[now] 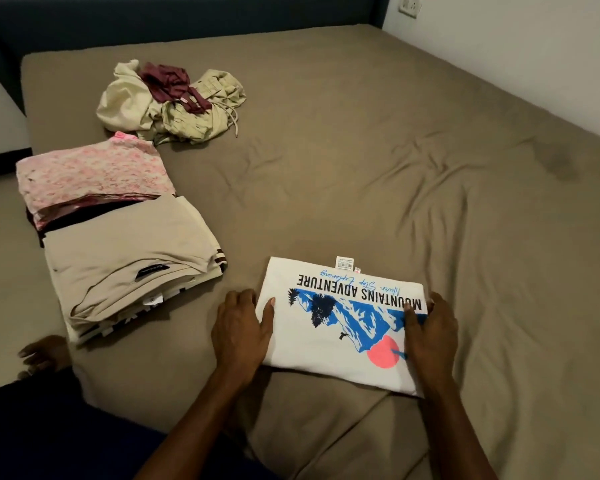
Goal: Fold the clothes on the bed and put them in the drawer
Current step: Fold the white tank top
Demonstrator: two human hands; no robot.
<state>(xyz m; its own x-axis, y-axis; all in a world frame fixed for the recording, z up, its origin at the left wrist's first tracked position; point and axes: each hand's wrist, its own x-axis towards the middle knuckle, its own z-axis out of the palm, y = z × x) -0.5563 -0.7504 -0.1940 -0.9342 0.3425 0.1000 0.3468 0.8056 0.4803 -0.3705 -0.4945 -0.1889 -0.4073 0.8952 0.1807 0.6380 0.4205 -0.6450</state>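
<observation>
A folded white T-shirt with a blue mountain print lies on the brown bed sheet near the front edge. My left hand grips its left edge, thumb on top and fingers out of sight at the side. My right hand grips its right edge the same way. To the left sits a stack of folded clothes: beige garments in front and a pink patterned piece behind. Further back lies an unfolded heap of cream and olive clothes with a maroon item on top.
A dark headboard runs along the far side of the bed. White wall with a socket stands at the right. My bare foot rests at the bed's front left corner. No drawer is in view.
</observation>
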